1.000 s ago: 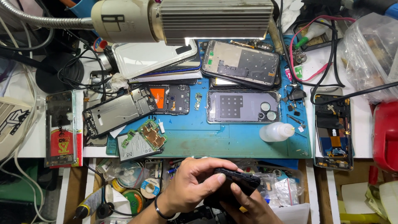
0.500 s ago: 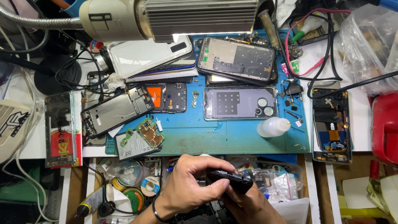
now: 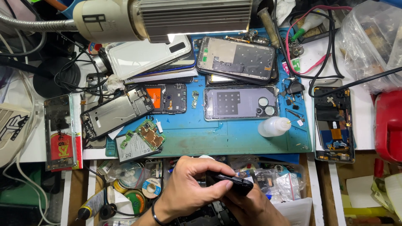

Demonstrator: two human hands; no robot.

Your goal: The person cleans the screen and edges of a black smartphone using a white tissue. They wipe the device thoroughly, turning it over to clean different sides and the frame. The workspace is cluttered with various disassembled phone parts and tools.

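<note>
A glossy black plastic-looking phone body [image 3: 232,182] lies between the left hand [image 3: 188,190] and the right hand [image 3: 251,207]. Along the desk's near edge stretches a matt blue rubbery work mat [image 3: 217,136], smooth but scuffed. At its right end lies a translucent white plastic squeeze bottle [image 3: 272,126]. A grey phone back panel [image 3: 240,103] mid-mat looks smooth, with a satin sheen. Over the far edge hangs a cream lamp head [image 3: 167,16] with ribbed bare-metal fins. At the desk's far right corner sits a crinkled clear plastic bag [image 3: 368,42].
</note>
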